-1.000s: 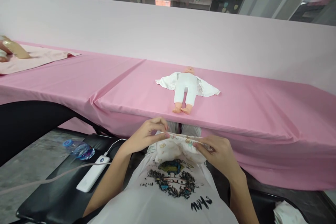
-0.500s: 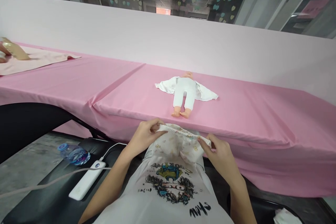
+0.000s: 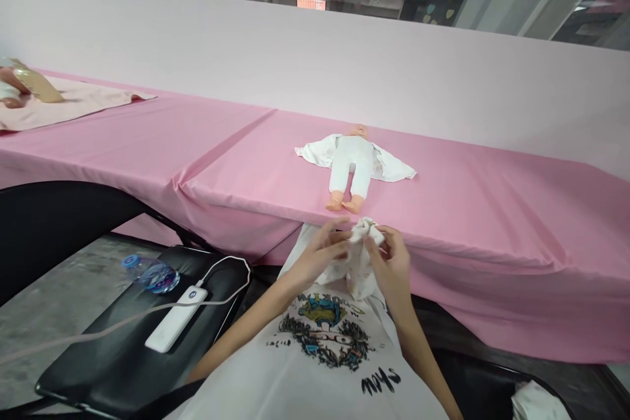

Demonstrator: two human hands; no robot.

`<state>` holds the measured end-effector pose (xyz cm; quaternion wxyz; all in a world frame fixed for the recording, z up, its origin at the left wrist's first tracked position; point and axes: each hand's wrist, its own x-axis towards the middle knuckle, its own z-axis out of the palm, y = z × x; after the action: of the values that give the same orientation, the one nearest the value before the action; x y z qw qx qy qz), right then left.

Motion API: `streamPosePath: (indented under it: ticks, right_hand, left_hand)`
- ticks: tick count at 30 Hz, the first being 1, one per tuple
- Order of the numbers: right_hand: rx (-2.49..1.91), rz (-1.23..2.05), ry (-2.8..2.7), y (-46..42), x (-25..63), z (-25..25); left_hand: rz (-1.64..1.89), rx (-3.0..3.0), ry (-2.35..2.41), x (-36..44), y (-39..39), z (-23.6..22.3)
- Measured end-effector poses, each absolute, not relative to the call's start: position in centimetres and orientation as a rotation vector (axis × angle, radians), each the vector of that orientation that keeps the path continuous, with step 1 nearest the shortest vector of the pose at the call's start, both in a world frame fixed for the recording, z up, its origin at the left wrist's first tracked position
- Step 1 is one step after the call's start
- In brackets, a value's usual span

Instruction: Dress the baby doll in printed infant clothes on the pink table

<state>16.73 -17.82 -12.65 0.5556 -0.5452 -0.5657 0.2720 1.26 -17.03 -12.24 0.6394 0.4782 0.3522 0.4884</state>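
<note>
White diaper (image 3: 361,252) sits bunched, gripped by left hand (image 3: 319,254) and right hand (image 3: 391,264), near a baby doll (image 3: 350,170) on the pink bench (image 3: 467,200).

White cloth (image 3: 361,262) (faintly printed, from what shows) against a plain pink tablecloth (image 3: 467,210)

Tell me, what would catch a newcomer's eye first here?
A baby doll lies in the middle of the long pink table, its white jacket spread out beneath it. At the table's near edge, the person's left hand and right hand bunch a white cloth in front of their chest.
</note>
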Motion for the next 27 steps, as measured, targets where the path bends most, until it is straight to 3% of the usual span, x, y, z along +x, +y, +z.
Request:
streamPosePath:
  ticks: [7,15,21,27]
  right_hand:
    - [-1.229,0.517,-1.381,-19.7,15.9,-11.9]
    - [-0.919,0.293,-1.187,-19.2,18.0,-5.4]
    - [-0.881,0.325,-1.369,-16.0,18.5,-0.3]
    - [-1.065,0.355,-1.310,-11.8,21.6,-2.3]
  left_hand:
    - [0.959,1.492,0.485,1.2,-19.9,-10.0]
    - [1.445,1.708,0.895,3.1,-16.3,-11.3]
    - [1.130,1.471,0.702,4.4,-14.6,-11.3]
    - [0.892,1.280,0.691,4.5,-16.1,-12.4]
